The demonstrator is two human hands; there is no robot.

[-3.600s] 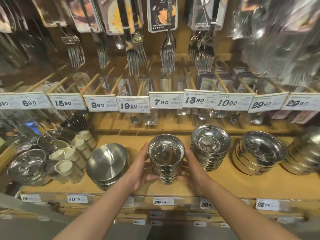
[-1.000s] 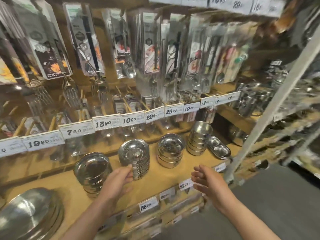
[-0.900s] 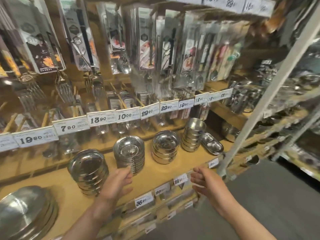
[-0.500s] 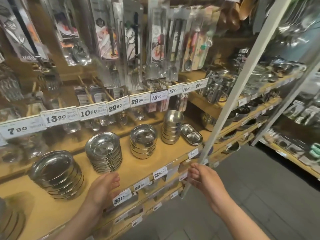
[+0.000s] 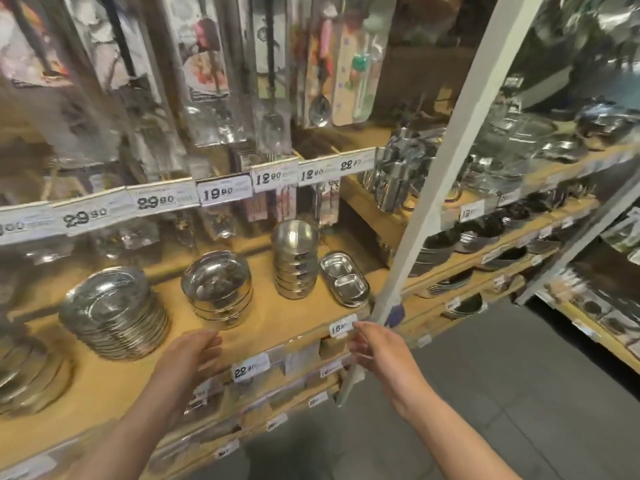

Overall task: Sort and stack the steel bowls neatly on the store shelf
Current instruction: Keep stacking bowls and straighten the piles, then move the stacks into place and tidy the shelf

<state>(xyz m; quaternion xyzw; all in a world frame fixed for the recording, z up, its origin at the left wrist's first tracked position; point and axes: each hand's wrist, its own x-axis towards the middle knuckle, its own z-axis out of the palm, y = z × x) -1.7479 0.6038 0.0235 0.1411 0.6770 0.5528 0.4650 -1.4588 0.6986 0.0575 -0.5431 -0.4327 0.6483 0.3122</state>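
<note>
Nothing is grasped by the left hand (image 5: 194, 355) or right hand (image 5: 377, 348); fingers are relaxed. Both are held before the wooden shelf (image 5: 277, 317) bearing stacked round steel bowls (image 5: 218, 284).

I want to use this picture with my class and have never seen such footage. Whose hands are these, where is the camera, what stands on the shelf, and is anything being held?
There is no machine here: a person wears one wide-angle camera on the head, which looks forward and down, so you see their own arms. The left hand hangs open over the wooden shelf, and the right hand is open near the shelf edge by a price tag. Neither holds anything. On the shelf stand stacks of steel ware: a wide stack of shallow dishes, a stack of bowls, a taller stack of small bowls, and a two-compartment tray beside it. Packaged cutlery hangs above, blurred.
</note>
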